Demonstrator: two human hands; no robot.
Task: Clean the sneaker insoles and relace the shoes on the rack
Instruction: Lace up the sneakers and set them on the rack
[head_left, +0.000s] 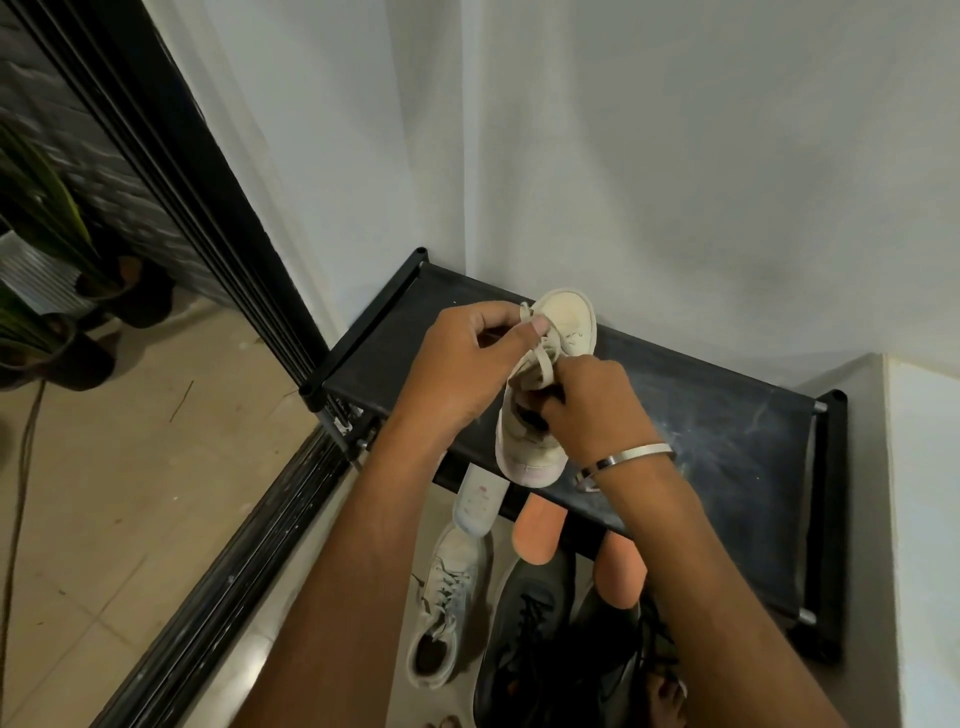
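A cream sneaker (569, 325) stands on the top shelf of the black shoe rack (727, 415), toe toward the wall. My left hand (467, 358) pinches a loop of its pale lace (543, 358) just left of the toe. My right hand (592, 405), with a metal bangle on the wrist, grips the lace over the shoe's tongue. A white insole (477, 501) lies at the rack's front edge. Two orange insoles (537, 530) (621, 571) rest on the floor against the rack.
On the floor below sit a second cream sneaker (441, 613) and a pair of black laced shoes (524, 639). White walls close in behind and to the right. A black sliding-door frame (218, 260) runs along the left, with potted plants (47, 249) beyond it.
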